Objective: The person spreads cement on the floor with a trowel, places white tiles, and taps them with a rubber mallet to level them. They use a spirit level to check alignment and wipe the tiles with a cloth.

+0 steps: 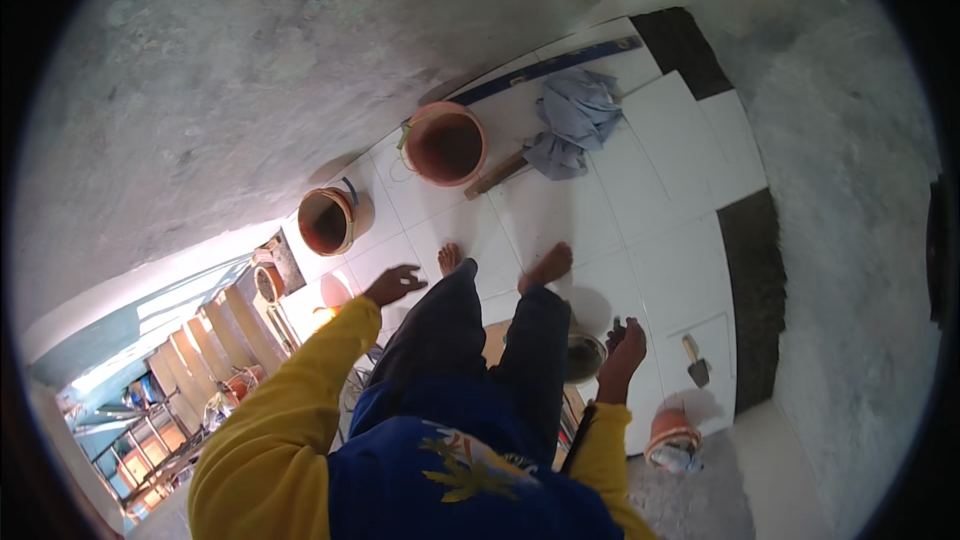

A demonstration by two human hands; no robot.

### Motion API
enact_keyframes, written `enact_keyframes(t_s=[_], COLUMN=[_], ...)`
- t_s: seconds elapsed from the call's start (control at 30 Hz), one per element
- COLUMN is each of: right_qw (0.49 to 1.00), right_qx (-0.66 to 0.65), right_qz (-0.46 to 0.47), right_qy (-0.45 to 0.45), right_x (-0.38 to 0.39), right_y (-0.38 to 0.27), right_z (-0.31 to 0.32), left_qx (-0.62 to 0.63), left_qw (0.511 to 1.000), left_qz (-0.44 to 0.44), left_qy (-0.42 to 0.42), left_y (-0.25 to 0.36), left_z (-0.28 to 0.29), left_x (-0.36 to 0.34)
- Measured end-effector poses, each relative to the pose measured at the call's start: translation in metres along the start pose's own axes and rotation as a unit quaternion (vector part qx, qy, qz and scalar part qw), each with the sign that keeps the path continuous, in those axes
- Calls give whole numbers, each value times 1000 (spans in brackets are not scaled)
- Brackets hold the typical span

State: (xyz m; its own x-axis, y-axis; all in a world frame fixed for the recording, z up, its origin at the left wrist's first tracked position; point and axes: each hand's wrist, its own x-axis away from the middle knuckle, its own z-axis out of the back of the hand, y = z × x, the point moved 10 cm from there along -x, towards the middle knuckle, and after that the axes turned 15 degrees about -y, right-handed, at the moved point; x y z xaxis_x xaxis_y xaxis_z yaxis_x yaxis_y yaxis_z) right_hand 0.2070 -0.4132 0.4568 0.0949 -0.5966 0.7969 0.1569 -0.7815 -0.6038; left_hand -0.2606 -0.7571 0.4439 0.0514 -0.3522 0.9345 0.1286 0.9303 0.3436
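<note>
My left hand (pixel 395 285) hangs over the white tiled floor (pixel 440 230), off to the side of my left knee, its fingers apart and nothing in them. On the other side, my right hand (pixel 624 348) is held out beside my right leg with curled fingers. Something small and dark shows at those fingertips, too unclear to name. Next to this hand, partly hidden by my leg, stands a round vessel (pixel 583 360) with greyish contents. A small trowel (pixel 697 364) lies on the tiles farther right.
Ahead stand an orange bucket (pixel 446 144) and a smaller bucket (pixel 326 222). A grey-blue cloth (pixel 577 118), a wooden piece (pixel 497 176) and a long blue bar (pixel 545 70) lie near the wall. Dark untiled strips (pixel 756 290) edge the tiles. Another bucket (pixel 672 432) is at lower right.
</note>
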Motion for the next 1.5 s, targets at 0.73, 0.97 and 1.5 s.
enact_keyframes(t_s=[0.73, 0.97, 1.5], right_qw=[955, 958, 937], right_qx=[-141, 32, 181], right_qz=[-224, -232, -231], right_qy=[-134, -163, -193], right_x=[18, 47, 54], right_y=[275, 317, 352], right_z=[-229, -289, -305], left_qx=[537, 603, 773], left_qw=[809, 753, 402], left_qz=[-182, -238, -185], left_qy=[152, 112, 455], left_y=[-167, -176, -521], left_z=[218, 185, 120], left_x=[-338, -252, 6])
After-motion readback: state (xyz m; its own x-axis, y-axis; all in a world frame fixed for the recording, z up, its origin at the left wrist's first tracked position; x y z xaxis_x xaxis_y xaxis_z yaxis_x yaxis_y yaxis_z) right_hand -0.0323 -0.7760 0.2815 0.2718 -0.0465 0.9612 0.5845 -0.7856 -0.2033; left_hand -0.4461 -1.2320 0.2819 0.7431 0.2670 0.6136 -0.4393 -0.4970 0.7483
